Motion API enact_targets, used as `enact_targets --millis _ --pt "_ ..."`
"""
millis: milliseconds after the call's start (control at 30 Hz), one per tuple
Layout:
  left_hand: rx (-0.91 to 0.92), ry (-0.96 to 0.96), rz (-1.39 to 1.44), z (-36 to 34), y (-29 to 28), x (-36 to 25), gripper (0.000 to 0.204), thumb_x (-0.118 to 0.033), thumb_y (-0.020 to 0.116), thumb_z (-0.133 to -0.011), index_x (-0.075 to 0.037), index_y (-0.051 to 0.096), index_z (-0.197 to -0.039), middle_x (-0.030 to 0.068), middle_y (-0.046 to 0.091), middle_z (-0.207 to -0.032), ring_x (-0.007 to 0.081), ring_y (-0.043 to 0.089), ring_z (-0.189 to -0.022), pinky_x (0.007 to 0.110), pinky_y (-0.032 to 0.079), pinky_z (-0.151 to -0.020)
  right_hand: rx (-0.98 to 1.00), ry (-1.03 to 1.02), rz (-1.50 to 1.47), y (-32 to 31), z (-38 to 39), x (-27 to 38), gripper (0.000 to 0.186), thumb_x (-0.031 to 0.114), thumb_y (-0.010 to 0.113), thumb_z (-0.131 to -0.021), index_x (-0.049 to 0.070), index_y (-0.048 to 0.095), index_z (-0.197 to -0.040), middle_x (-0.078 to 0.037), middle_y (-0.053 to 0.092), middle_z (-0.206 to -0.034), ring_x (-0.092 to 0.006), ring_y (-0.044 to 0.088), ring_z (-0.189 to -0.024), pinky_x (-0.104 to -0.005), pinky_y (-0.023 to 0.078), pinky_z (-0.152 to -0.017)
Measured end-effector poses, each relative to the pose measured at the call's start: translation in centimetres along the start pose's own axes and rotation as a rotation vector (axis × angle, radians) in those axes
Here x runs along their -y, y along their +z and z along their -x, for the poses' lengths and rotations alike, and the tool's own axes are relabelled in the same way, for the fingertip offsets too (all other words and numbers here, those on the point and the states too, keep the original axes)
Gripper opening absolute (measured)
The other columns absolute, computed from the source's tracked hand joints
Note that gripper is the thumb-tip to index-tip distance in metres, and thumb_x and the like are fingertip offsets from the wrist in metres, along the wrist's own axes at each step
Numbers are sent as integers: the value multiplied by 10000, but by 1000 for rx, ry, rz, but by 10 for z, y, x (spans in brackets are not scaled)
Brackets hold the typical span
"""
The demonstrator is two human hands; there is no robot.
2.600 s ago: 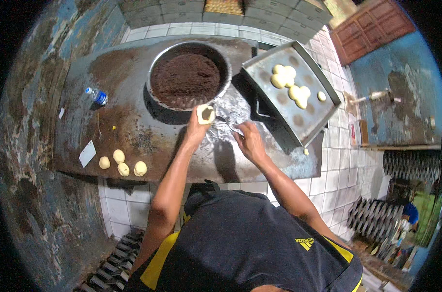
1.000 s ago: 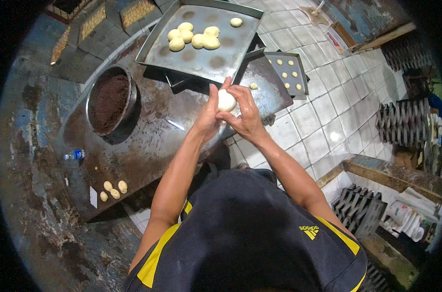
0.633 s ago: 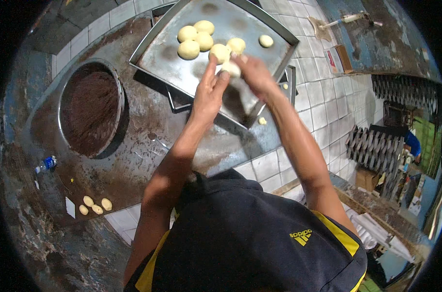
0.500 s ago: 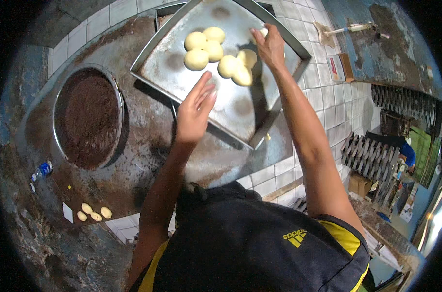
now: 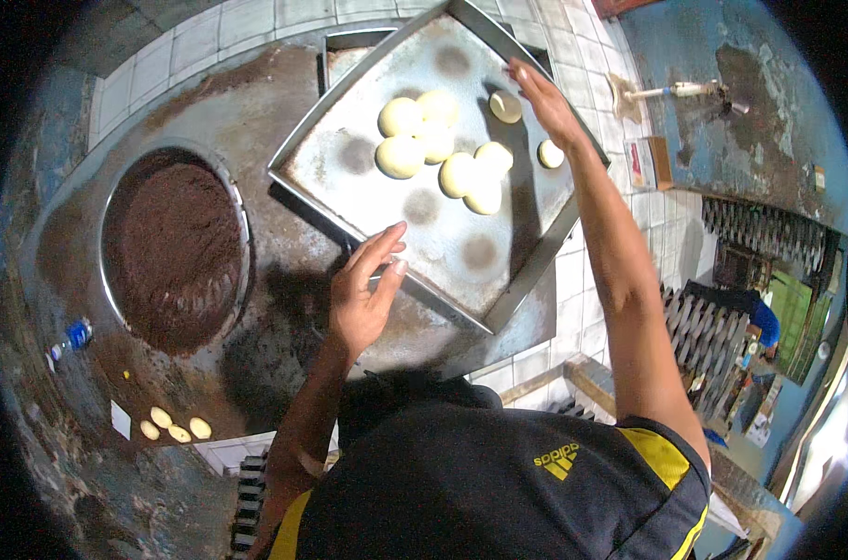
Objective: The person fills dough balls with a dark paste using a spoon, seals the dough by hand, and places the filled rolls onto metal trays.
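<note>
A square metal baking tray (image 5: 433,247) with raised sides lies at an angle on the worktop. Round pale dough balls (image 5: 401,157) are grouped on it, several in one cluster and three in another (image 5: 457,175). A single dough ball (image 5: 505,106) lies apart, just left of my right hand (image 5: 547,110). That hand is over the tray's right side, fingers stretched out and holding nothing. Another pale dough ball (image 5: 550,154) sits by the right wall, beside my forearm. My left hand (image 5: 366,297) hovers at the tray's near left edge, fingers apart with nothing in them.
A large round metal basin (image 5: 242,271) of dark brown crumbly stuff (image 5: 172,247) stands on the worktop (image 5: 284,121) at left. Several pale oval pieces (image 5: 179,433) lie at its near left edge, near a plastic bottle (image 5: 71,338). Another tray (image 5: 349,42) shows beneath.
My right hand has let go of a dough ball, which now lies on the tray beside it. My left hand is lower, at the tray's edge. The whole view has shifted slightly.
</note>
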State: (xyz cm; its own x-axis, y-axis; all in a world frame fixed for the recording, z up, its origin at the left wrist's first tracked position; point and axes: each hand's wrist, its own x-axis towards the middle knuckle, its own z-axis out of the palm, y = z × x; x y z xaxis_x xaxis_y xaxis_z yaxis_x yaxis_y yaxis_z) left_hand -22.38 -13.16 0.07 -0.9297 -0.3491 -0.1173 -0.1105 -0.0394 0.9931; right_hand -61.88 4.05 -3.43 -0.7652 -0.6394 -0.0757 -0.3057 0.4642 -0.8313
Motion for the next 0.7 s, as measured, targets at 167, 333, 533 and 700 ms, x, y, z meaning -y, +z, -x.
enact_targets --millis 167,333,533,700 --pt "-25 4 -17 22 19 -16 355 -34 611 -968 -25 618 -1323 136 675 -1198 192 676 -1054 309 536 -899 362 80 602 11 80 19 426 392 707 -889 86 733 -1184 -185 710 -1167 -274 668 -1102 -380 494 -962" --pt "35 0 97 57 61 -23 337 -126 605 -997 11 602 -1304 175 661 -1226 247 671 -1140 340 537 -920 -76 134 414 -55 166 91 287 211 731 -898 23 754 -1114 -144 759 -954 -208 721 -846 -339 554 -762" --pt "-44 -27 553 88 180 -39 461 -292 490 -1079 29 447 -1407 144 615 -1259 212 609 -1144 337 496 -969 -363 -237 348 11 357 152 235 157 742 -897 5 720 -1074 -120 693 -898 -235 680 -787 -336 541 -736" --pt "-45 -164 487 154 227 -33 386 -361 420 -1103 -35 626 -1085 23 636 -911 97 592 -808 281 506 -749 -560 -209 100 52 473 142 233 140 731 -920 -19 708 -1088 -77 711 -930 -158 658 -805 -292 528 -740"
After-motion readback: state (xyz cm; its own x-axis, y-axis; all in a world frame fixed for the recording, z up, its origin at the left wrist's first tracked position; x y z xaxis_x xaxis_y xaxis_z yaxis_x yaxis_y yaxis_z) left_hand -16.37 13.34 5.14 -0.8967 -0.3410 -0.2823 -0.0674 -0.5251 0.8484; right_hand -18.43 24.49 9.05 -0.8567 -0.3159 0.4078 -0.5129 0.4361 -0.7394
